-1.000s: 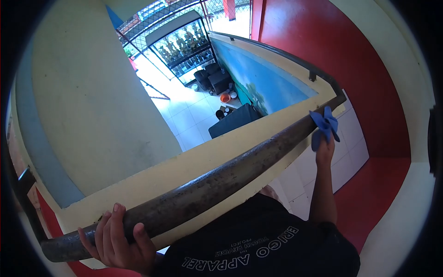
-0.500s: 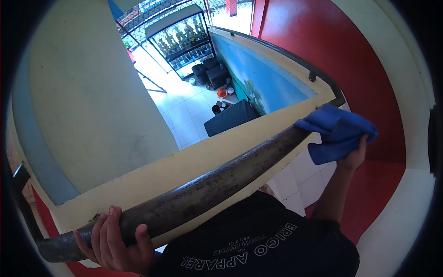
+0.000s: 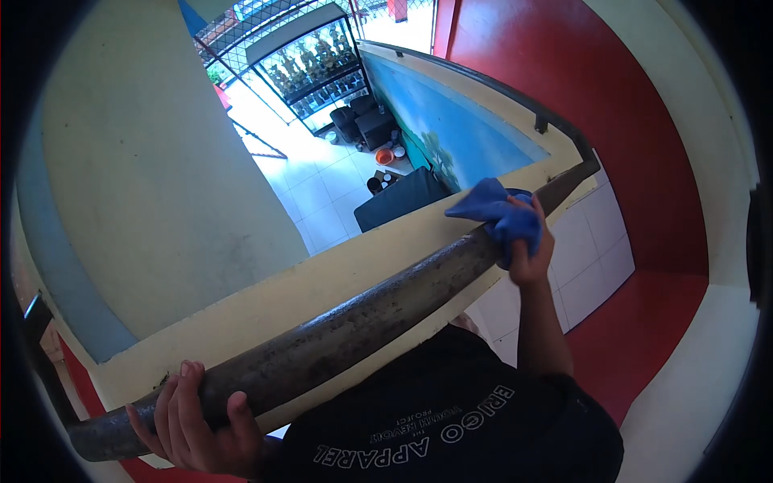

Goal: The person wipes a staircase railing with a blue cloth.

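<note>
Right hand (image 3: 527, 253) fingers clamped on a crumpled blue cloth (image 3: 499, 213), pressing it onto the round grey metal handrail (image 3: 354, 330); left hand (image 3: 197, 423) fingers wrapped around the rail's near end.

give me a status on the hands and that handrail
Left hand gripping handrail low end. Right hand presses blue cloth onto rail, upper stretch. Nothing blocking the rail.

Two hands show: the left hand (image 3: 197, 423) and the right hand (image 3: 531, 253). One handrail (image 3: 362, 322) runs between them. One blue cloth (image 3: 499, 213) sits under the right hand.
</note>
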